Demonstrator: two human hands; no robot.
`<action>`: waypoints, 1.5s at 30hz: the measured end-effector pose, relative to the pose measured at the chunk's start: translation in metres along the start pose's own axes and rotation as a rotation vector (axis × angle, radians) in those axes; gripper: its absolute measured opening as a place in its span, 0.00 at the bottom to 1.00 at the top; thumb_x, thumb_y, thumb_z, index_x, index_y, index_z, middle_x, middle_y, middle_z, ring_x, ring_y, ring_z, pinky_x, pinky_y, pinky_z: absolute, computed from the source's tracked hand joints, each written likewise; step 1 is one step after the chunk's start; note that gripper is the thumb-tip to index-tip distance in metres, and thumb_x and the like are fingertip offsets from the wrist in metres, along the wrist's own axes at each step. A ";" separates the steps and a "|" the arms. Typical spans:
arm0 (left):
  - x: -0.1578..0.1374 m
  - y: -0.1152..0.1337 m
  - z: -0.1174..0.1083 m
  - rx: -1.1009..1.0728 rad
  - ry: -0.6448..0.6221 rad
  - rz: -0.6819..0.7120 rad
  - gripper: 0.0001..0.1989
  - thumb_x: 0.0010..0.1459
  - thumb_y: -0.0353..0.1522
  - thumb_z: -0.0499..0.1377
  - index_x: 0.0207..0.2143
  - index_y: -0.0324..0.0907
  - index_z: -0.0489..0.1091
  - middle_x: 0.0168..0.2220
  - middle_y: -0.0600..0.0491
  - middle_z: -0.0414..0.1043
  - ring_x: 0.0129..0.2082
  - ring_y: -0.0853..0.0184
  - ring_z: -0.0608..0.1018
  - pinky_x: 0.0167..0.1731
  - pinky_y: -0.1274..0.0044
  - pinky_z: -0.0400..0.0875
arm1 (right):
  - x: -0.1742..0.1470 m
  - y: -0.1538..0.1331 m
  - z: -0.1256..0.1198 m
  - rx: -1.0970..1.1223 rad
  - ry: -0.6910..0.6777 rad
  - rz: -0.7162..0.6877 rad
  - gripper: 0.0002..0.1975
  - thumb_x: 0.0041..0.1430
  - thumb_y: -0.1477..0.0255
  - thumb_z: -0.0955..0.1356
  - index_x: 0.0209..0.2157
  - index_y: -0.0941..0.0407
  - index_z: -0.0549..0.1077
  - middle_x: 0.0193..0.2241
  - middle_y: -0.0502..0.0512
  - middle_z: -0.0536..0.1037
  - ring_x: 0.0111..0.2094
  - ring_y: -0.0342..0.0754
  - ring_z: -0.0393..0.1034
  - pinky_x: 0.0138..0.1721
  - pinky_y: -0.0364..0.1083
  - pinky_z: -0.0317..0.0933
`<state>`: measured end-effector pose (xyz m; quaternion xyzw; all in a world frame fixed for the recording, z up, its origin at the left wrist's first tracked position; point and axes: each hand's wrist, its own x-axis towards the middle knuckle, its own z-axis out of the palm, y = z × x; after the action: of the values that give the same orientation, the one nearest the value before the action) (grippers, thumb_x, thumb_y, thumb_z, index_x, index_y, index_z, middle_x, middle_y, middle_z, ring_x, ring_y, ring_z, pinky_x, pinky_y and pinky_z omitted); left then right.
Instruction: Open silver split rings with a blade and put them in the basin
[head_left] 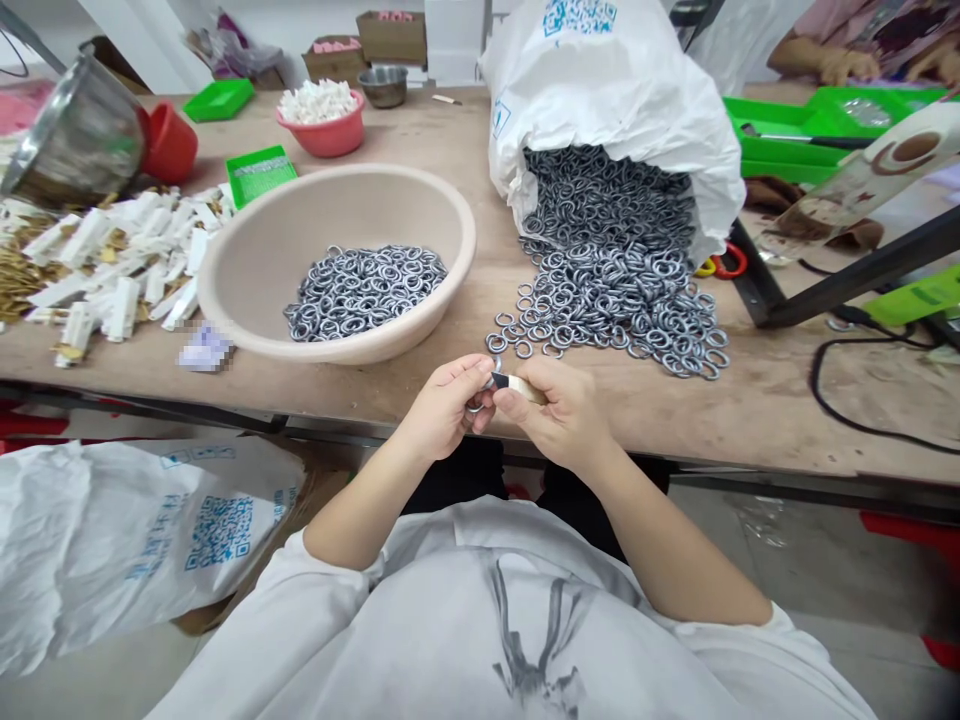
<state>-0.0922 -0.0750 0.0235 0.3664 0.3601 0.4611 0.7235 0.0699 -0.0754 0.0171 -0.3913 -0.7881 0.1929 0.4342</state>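
My left hand (448,408) is closed on small grey metal rings, with one ring (475,406) showing at its fingers. A short tool with a pale handle (527,389) and a dark end is gripped in my right hand (564,410); its kind is unclear. The tool's dark end meets the fingers of my left hand, above the table's front edge. Just beyond, a heap of grey metal rings (622,300) spills from a white sack (615,90). To the left, a beige basin (337,200) holds more rings (367,290).
White and brass parts (112,260) are piled at the left near a tilted steel bowl (82,130). A pink bowl (322,135) stands at the back. A black metal bar (862,265) and a cable (821,390) are at the right. Another person's hands (847,68) show top right.
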 end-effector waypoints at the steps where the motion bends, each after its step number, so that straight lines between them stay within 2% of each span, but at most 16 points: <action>1: 0.000 0.000 0.000 -0.001 0.001 -0.003 0.21 0.50 0.44 0.68 0.25 0.40 0.62 0.17 0.62 0.59 0.13 0.78 0.63 0.13 0.84 0.54 | 0.000 0.001 0.001 -0.016 -0.007 0.002 0.23 0.66 0.57 0.65 0.21 0.54 0.58 0.20 0.46 0.59 0.23 0.41 0.53 0.27 0.45 0.46; 6: -0.001 -0.001 -0.001 0.009 0.004 -0.002 0.21 0.52 0.45 0.67 0.25 0.40 0.62 0.17 0.62 0.58 0.13 0.78 0.62 0.13 0.84 0.53 | 0.000 0.000 0.002 -0.063 -0.029 0.007 0.23 0.66 0.55 0.65 0.22 0.55 0.62 0.20 0.47 0.61 0.24 0.42 0.55 0.28 0.45 0.47; 12: -0.001 -0.003 -0.006 0.053 0.006 -0.020 0.23 0.50 0.47 0.67 0.26 0.41 0.62 0.17 0.62 0.58 0.13 0.78 0.62 0.14 0.84 0.53 | -0.001 -0.003 0.002 -0.028 -0.069 0.049 0.24 0.65 0.56 0.66 0.20 0.55 0.60 0.19 0.46 0.60 0.23 0.41 0.54 0.27 0.45 0.46; 15: -0.008 -0.002 -0.007 0.097 -0.067 -0.026 0.22 0.52 0.48 0.67 0.26 0.40 0.64 0.18 0.61 0.59 0.13 0.79 0.62 0.14 0.84 0.52 | 0.003 0.009 0.000 0.021 -0.064 0.160 0.25 0.64 0.53 0.65 0.20 0.55 0.60 0.18 0.46 0.59 0.23 0.41 0.53 0.27 0.45 0.46; 19: -0.018 -0.001 -0.003 0.144 -0.191 -0.041 0.22 0.56 0.47 0.64 0.25 0.38 0.65 0.20 0.60 0.60 0.14 0.79 0.63 0.16 0.83 0.54 | 0.009 0.026 -0.004 0.161 0.033 0.340 0.26 0.63 0.48 0.65 0.23 0.55 0.65 0.19 0.46 0.60 0.23 0.42 0.54 0.27 0.44 0.50; 24: -0.012 -0.007 -0.004 0.195 -0.116 0.054 0.22 0.56 0.49 0.63 0.27 0.39 0.65 0.21 0.59 0.61 0.15 0.78 0.63 0.16 0.82 0.56 | 0.003 0.003 0.003 0.437 0.036 0.245 0.23 0.55 0.47 0.71 0.37 0.54 0.74 0.31 0.50 0.74 0.31 0.45 0.67 0.34 0.45 0.62; 28: -0.013 -0.003 -0.008 0.271 -0.132 0.095 0.21 0.58 0.48 0.61 0.29 0.39 0.68 0.23 0.58 0.62 0.17 0.77 0.65 0.17 0.81 0.59 | 0.008 -0.010 0.009 0.595 -0.044 0.288 0.22 0.56 0.48 0.71 0.30 0.54 0.73 0.24 0.48 0.71 0.26 0.44 0.66 0.30 0.45 0.61; 31: -0.026 0.023 -0.009 0.487 -0.123 0.131 0.19 0.61 0.47 0.59 0.30 0.39 0.71 0.26 0.54 0.67 0.20 0.74 0.69 0.22 0.79 0.64 | 0.029 0.011 0.012 0.512 0.001 0.289 0.24 0.60 0.46 0.67 0.27 0.54 0.72 0.23 0.49 0.71 0.25 0.44 0.65 0.30 0.45 0.59; 33: -0.032 0.050 -0.012 0.702 0.010 0.278 0.17 0.64 0.45 0.57 0.38 0.41 0.75 0.31 0.52 0.73 0.25 0.71 0.73 0.29 0.77 0.69 | 0.047 0.034 0.015 0.276 0.014 0.284 0.21 0.62 0.52 0.68 0.26 0.55 0.74 0.23 0.50 0.70 0.27 0.45 0.64 0.31 0.46 0.58; 36: -0.026 0.091 -0.025 1.069 0.380 0.619 0.16 0.65 0.40 0.55 0.52 0.47 0.74 0.39 0.52 0.78 0.37 0.63 0.77 0.46 0.70 0.70 | 0.067 0.063 0.024 -0.211 -0.156 0.324 0.10 0.61 0.63 0.70 0.35 0.55 0.80 0.33 0.56 0.75 0.34 0.49 0.68 0.35 0.47 0.57; 37: -0.019 0.102 -0.032 1.220 0.488 0.688 0.17 0.66 0.38 0.54 0.54 0.47 0.73 0.41 0.52 0.78 0.42 0.61 0.77 0.51 0.68 0.67 | 0.070 0.069 0.027 -0.323 -0.224 0.336 0.11 0.60 0.63 0.71 0.40 0.54 0.81 0.38 0.58 0.76 0.36 0.51 0.70 0.35 0.47 0.57; 38: -0.011 0.111 -0.039 1.381 0.579 0.702 0.17 0.66 0.37 0.52 0.53 0.47 0.74 0.43 0.50 0.79 0.45 0.58 0.77 0.55 0.65 0.64 | 0.071 0.072 0.030 -0.413 -0.286 0.338 0.12 0.61 0.63 0.71 0.43 0.54 0.81 0.42 0.60 0.76 0.38 0.52 0.70 0.36 0.48 0.58; 39: -0.003 0.118 -0.047 1.511 0.642 0.630 0.16 0.66 0.37 0.52 0.49 0.47 0.76 0.44 0.48 0.79 0.49 0.55 0.76 0.56 0.64 0.63 | 0.070 0.074 0.033 -0.474 -0.330 0.333 0.13 0.62 0.63 0.70 0.45 0.53 0.80 0.45 0.61 0.75 0.40 0.53 0.71 0.36 0.48 0.58; 42: 0.015 0.125 -0.061 1.792 0.689 0.365 0.20 0.66 0.41 0.49 0.39 0.41 0.77 0.45 0.38 0.78 0.53 0.47 0.74 0.54 0.58 0.64 | 0.064 0.074 0.035 -0.540 -0.368 0.296 0.13 0.64 0.63 0.68 0.42 0.54 0.81 0.49 0.63 0.75 0.39 0.53 0.72 0.35 0.48 0.58; 43: 0.017 0.123 -0.062 1.828 0.682 0.335 0.21 0.66 0.41 0.48 0.38 0.39 0.77 0.45 0.36 0.77 0.54 0.46 0.73 0.55 0.57 0.64 | 0.062 0.074 0.033 -0.534 -0.360 0.292 0.12 0.64 0.63 0.69 0.41 0.55 0.81 0.48 0.63 0.76 0.39 0.53 0.72 0.34 0.48 0.57; 45: 0.013 0.111 -0.056 1.798 0.653 0.422 0.20 0.65 0.42 0.49 0.40 0.38 0.76 0.48 0.36 0.76 0.56 0.47 0.71 0.57 0.57 0.62 | 0.058 0.077 0.026 -0.466 -0.328 0.295 0.09 0.61 0.66 0.71 0.38 0.55 0.80 0.42 0.61 0.78 0.37 0.52 0.71 0.34 0.47 0.56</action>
<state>-0.1809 -0.0175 0.0905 0.6922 0.6869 0.2134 -0.0582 0.0649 0.0184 -0.0161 -0.5541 -0.8052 0.1286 0.1675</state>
